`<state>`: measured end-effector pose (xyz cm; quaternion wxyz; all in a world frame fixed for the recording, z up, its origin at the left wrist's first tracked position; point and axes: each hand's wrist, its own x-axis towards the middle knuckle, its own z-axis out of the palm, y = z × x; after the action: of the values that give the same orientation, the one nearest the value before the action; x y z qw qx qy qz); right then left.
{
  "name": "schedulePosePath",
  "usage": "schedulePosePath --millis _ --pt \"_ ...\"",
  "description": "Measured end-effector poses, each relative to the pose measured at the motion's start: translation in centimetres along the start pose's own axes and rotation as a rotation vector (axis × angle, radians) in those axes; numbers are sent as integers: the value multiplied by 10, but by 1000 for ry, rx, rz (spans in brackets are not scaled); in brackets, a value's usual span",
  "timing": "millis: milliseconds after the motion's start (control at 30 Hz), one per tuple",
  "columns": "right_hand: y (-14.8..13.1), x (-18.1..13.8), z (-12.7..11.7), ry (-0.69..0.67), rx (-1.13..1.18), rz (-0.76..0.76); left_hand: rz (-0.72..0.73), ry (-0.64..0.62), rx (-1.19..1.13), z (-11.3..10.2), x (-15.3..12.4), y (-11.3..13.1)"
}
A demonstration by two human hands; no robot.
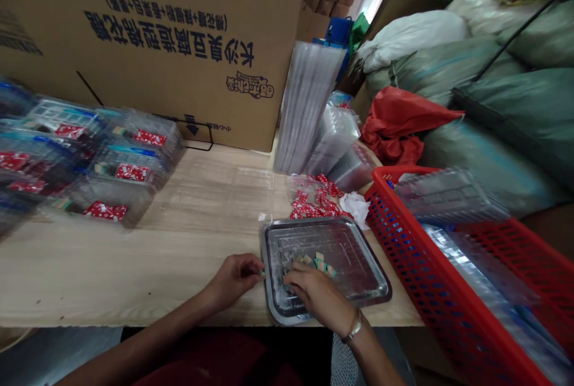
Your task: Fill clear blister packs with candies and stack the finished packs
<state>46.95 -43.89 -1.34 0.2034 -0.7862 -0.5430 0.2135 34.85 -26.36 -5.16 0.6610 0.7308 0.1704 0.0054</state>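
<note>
My left hand [235,280] is at the tray's left edge, thumb and forefinger pinched on a small greenish piece [262,272], mostly hidden by the fingertips. Over the metal tray [359,281], my right hand [316,293] bends down with its fingers drawn together. What those fingertips hold, if anything, is hidden. Several small beige-and-green blocks [320,262] lie in the tray just beyond my right hand. Behind the tray is a heap of red, white-dotted packets [314,198], partly in clear plastic.
Clear plastic boxes [132,174] with red packets and small blocks are stacked at left. A large cardboard carton [179,33] stands behind. Tall clear plastic trays [305,105] rise at the back. A red basket [403,242] holding plastic trays borders the right side, with sacks [506,129] beyond.
</note>
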Motion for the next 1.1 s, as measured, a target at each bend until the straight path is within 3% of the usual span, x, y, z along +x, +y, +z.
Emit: schedulePosePath --millis 133,333,400,600,867,967,1100 --pt "2 16 -2 -139 -216 -69 8 -7 21 -1 -1 4" --pt "8 19 -4 -128 -187 -10 19 34 58 -6 -5 10" --pt "8 14 -3 -81 -92 9 0 44 33 -5 -5 8" --pt "-11 6 8 124 498 59 -24 8 -175 8 -2 7" --pt "-27 14 39 342 654 153 63 -58 -234 5 -4 12" --pt "-12 12 35 364 461 122 18 -40 -290 1 -5 4" --pt "22 10 17 466 -73 253 -60 -11 -396 -1 -5 -5"
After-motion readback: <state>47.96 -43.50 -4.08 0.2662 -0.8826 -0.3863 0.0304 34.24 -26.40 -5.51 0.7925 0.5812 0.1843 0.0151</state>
